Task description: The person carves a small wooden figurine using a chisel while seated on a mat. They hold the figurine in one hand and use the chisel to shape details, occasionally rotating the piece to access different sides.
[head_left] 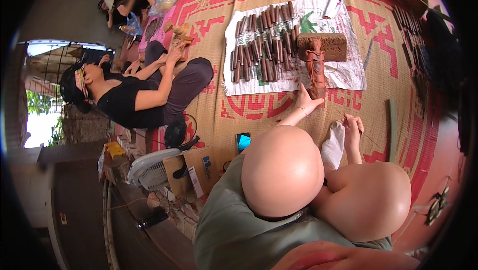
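A reddish-brown carved wooden statue [315,68] of a robed figure stands on its base at the near right part of a white woven sheet. My left hand [306,103] is closed at the lower end of the statue, its thumb and fingers against the base. Behind the statue lies a brown wooden block [332,47], partly hidden by the figure. My right hand [353,122] is closed in a pinch to the right of my white sock, on a thin dark rod-like tool whose exact kind is too small to tell. The two hands are apart.
Several wooden-handled carving tools [269,46] lie in rows on the white sheet [294,87]. More tools [411,36] lie at far right. A green strip [392,125] rests on the mat. Left are a phone [243,142], a fan [152,170] and a seated co-worker [144,88] handling a carving.
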Tool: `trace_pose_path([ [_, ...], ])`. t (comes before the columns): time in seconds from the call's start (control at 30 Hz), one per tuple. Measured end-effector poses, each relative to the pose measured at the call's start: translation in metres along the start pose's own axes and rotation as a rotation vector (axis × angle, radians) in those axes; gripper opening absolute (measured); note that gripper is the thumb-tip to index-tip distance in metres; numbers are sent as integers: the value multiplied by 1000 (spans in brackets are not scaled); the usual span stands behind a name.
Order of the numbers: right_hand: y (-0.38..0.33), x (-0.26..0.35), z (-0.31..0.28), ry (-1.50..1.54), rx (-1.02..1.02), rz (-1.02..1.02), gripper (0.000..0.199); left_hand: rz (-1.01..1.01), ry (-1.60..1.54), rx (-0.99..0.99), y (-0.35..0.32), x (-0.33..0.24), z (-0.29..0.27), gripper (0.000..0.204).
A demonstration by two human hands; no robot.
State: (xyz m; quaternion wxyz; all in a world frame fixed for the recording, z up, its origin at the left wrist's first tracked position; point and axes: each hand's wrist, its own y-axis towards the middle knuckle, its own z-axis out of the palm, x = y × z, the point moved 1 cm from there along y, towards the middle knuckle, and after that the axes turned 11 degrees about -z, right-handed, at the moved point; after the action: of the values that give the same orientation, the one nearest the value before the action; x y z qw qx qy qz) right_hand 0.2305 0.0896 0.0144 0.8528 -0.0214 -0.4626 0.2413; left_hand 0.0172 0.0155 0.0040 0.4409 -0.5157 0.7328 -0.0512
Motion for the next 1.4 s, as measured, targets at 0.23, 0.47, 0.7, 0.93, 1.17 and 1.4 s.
trace_pose_path([
  [0.23, -6, -6, 6, 33, 57, 13, 14, -47, 86, 27, -6, 8, -3, 103],
  [0.47, -18, 4, 31, 37, 20, 48, 16, -86, 149, 108, -4, 10, -3, 95],
  [0.7, -31, 7, 42, -41, 166, 57, 14, -106, 185, 41, -3, 17, 5, 105],
  [0.93, -34, 6, 31, -128, 214, 62, 12, -88, 143, 34, -6, 19, 9, 106],
  [1.17, -40, 8, 46, -259, 237, 101, 14, -67, 121, 11, -1, 24, 10, 107],
  [1.4, -38, 6, 35, -315, 234, -27, 14, -82, 98, 73, 0, 23, 6, 118],
])
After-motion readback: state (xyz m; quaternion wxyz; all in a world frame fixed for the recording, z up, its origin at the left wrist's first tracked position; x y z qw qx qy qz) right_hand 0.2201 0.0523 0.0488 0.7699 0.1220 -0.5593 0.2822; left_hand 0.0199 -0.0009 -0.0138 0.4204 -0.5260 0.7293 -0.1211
